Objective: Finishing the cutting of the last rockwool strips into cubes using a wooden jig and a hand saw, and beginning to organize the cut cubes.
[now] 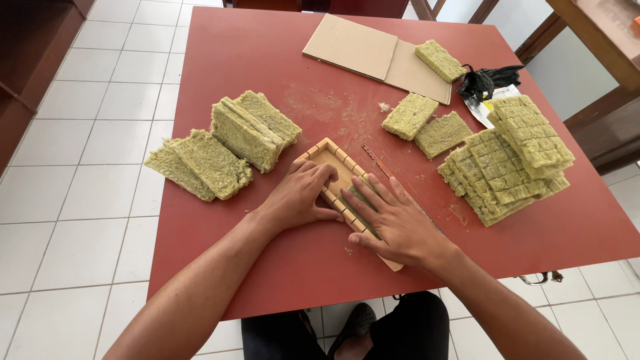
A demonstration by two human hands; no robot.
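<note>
A shallow wooden frame (331,152) with notched sides lies on the red table (253,53), near its front edge. My left hand (298,197) rests on the frame's near-left side, fingers curled over the rim. My right hand (393,223) lies flat over the frame's near end, fingers spread, pressing on a greenish fibrous slab (361,195) that shows between the hands. Neither hand grips anything.
Plain green fibrous slabs (230,143) lie in loose piles at the left. A stack of scored slabs (510,160) sits at the right, two single pieces (427,125) in the middle. Cardboard sheets (373,50), a black bag (487,81) and crumbs lie further back. A white tiled floor surrounds the table.
</note>
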